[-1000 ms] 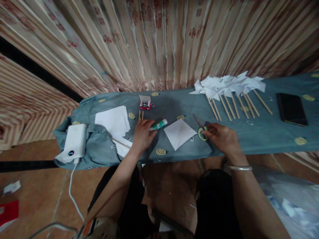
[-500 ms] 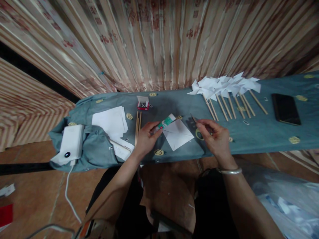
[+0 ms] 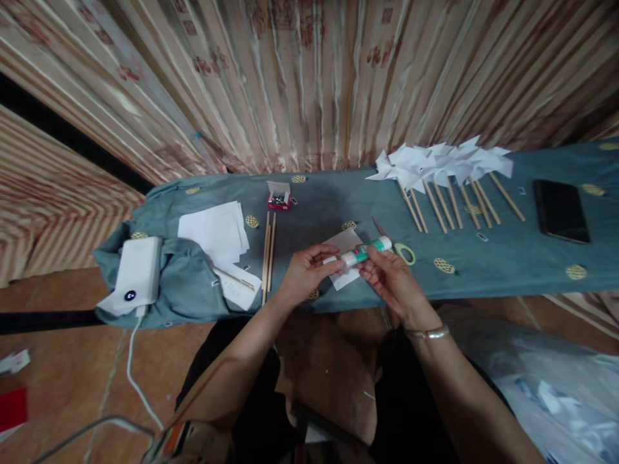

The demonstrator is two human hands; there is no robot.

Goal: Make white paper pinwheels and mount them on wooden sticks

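A green and white glue stick [image 3: 360, 255] lies sideways between my two hands, above a square of white paper [image 3: 345, 240]. My left hand [image 3: 309, 270] pinches its left end. Around the right part of the stick, the fingers of my right hand [image 3: 389, 277] are closed. Diagonal lines cross the paper, which my hands and the stick partly cover. Scissors with a pale green handle [image 3: 405, 254] rest on the cloth just beyond my right hand, blades pointing away to the left.
Finished paper pinwheels on sticks [image 3: 445, 164] lie at the back right, near a black phone [image 3: 561, 209]. On the left are bare wooden sticks [image 3: 269, 251], a small red box of metal pins [image 3: 279, 196], white paper sheets [image 3: 213, 231], a pen [image 3: 234, 278] and a white power bank [image 3: 138, 274].
My right hand has let go of the scissors, now on the cloth, and moved left onto the glue stick. My left hand has brought the stick rightward over the paper.
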